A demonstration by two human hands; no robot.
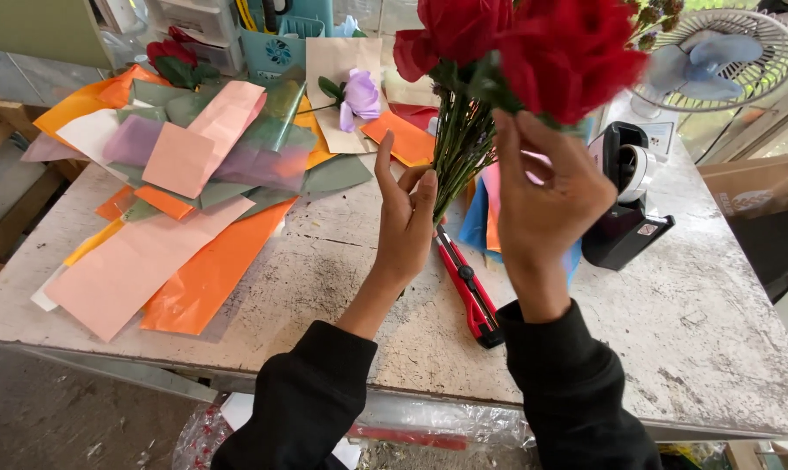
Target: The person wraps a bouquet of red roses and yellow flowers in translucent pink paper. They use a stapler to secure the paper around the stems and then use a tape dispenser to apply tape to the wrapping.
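Note:
A bunch of red roses (533, 48) with green stems (459, 144) stands upright over a worn white table (324, 278). My left hand (404, 222) grips the lower stems. My right hand (546, 187) is raised just under the blooms, fingers touching the stems and leaves there. A red utility knife (468, 292) lies on the table between my forearms, below the stems.
Sheets of wrapping paper in orange (207, 278), pink (189, 144) and green cover the table's left half. A purple flower (359, 96) lies on beige paper at the back. A black tape dispenser (625, 200) sits right, a small fan (716, 57) behind it.

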